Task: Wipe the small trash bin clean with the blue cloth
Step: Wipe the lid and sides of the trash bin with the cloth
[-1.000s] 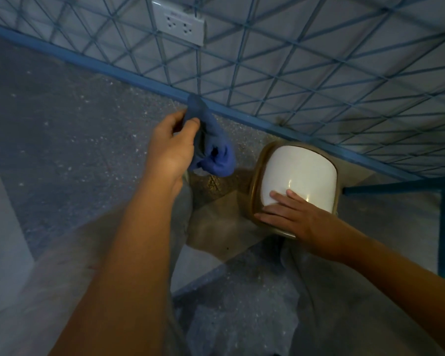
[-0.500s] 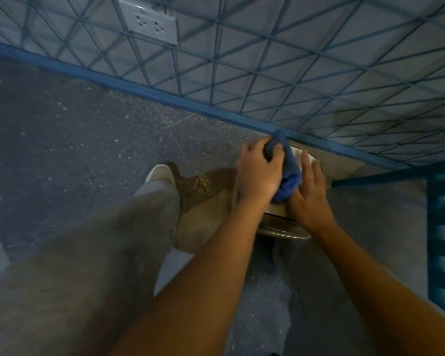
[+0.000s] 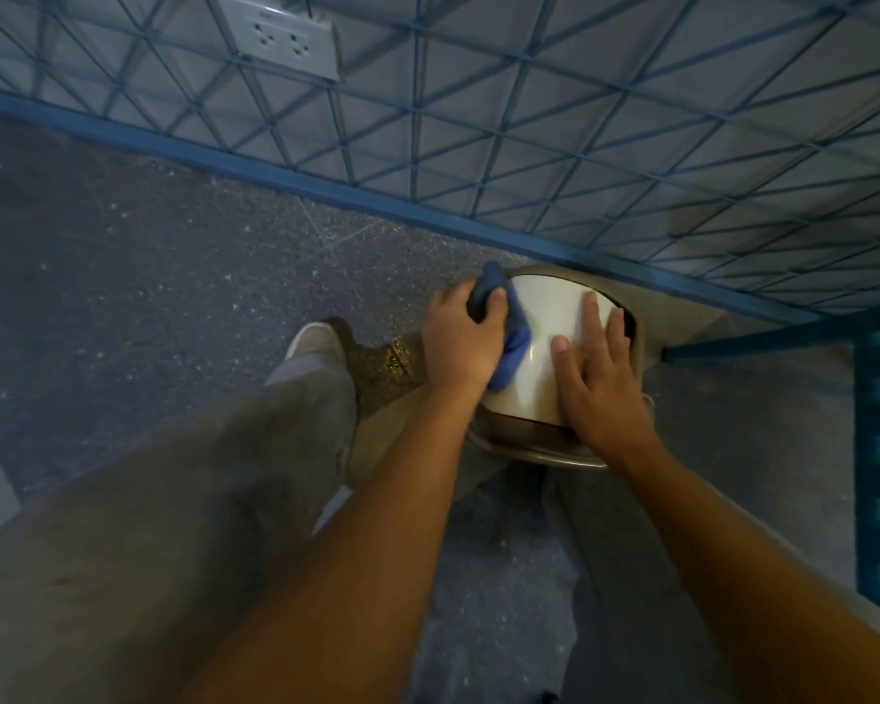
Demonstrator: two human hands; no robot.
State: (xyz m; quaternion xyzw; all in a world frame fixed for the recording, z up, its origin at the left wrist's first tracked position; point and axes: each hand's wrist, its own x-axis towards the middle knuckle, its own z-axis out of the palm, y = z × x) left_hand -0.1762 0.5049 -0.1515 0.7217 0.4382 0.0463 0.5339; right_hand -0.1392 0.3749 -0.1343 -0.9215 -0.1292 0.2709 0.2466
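A: Now, where does the small trash bin with the glossy white top and tan rim (image 3: 544,343) sit?

B: On the speckled grey floor (image 3: 174,276), between the person's legs, close to the blue skirting board (image 3: 326,188) on the far side.

A: And the hands?

B: The left hand (image 3: 461,343) has its fingers curled round the bunched blue fabric cloth (image 3: 513,348), which it presses against the left side of the white top. The right hand (image 3: 600,383) lies flat on the right side, fingers straight and slightly spread.

A: How to wipe it well?

B: I'd let the flat hand hold the bin steady and draw the cloth in overlapping strokes across the curve. Open the wad out so more fabric touches, then work round into the tan rim.

A: Which way does the bin point?

B: Its top faces up towards the camera, so I judge the long axis roughly vertical. Whether it leans, I cannot tell.
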